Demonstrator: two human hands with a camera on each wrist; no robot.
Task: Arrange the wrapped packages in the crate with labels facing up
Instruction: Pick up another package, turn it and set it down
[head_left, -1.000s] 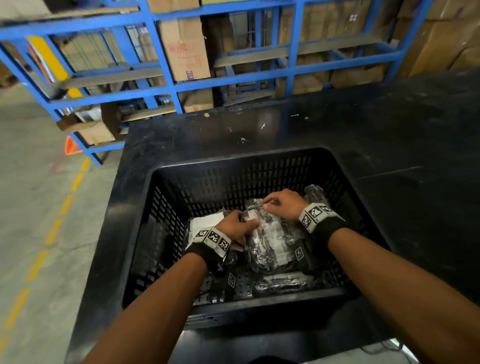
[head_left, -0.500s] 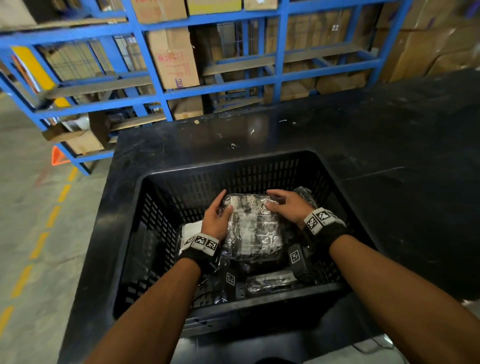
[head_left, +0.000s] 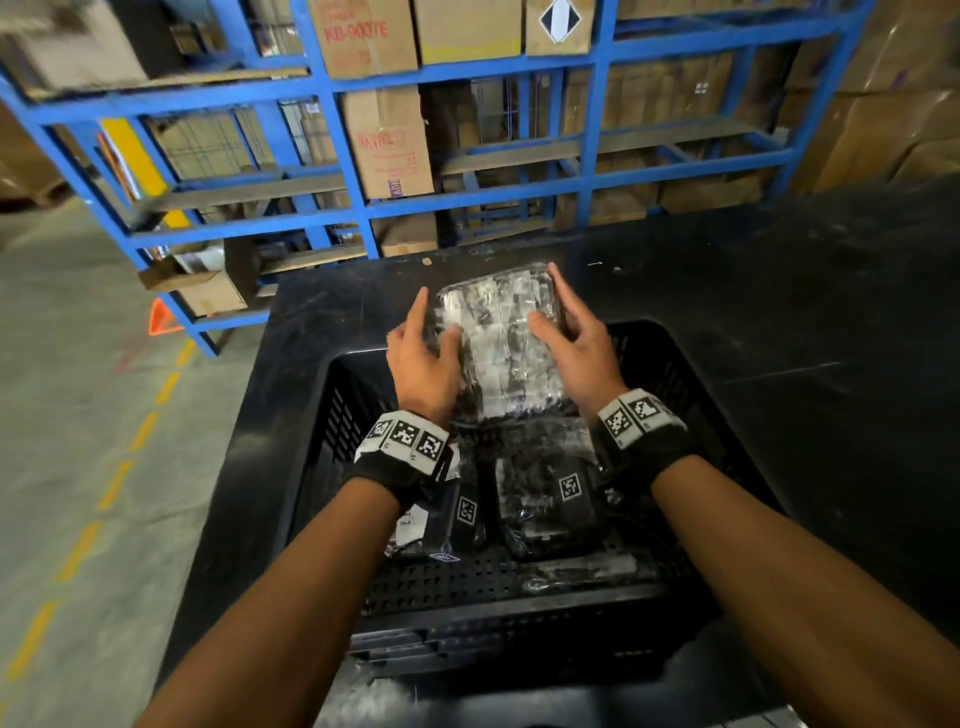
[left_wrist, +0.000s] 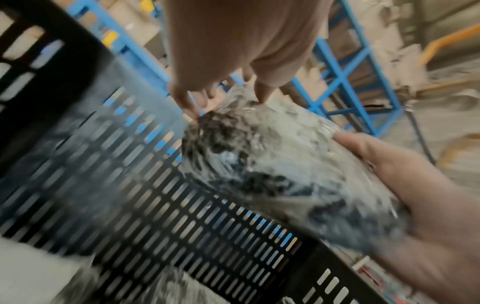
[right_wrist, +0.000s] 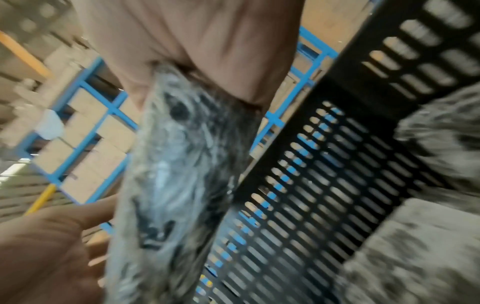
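Desk: I see a black top, scuffed, with pale specks near its far edge; it carries the crate.
Crate: black plastic with slotted walls and a perforated floor, standing at the near-left part of the desk.
Held package: clear-wrapped, black and white inside, raised above the far half of the crate between both hands; I cannot make out a label on it.
Left hand: pressed against the package's left edge, thumb on top, index finger extended; it is grasping the package.
Right hand: fingers along the right edge, thumb on the top face; also grasping the package.
Other packages: dark wrapped bundles lying on the crate floor below the wrists.
Room: blue steel racking stands behind the desk, loaded with brown cartons.
Floor: grey concrete left of the desk, with a dashed yellow line.
Wrist views: both blurred.
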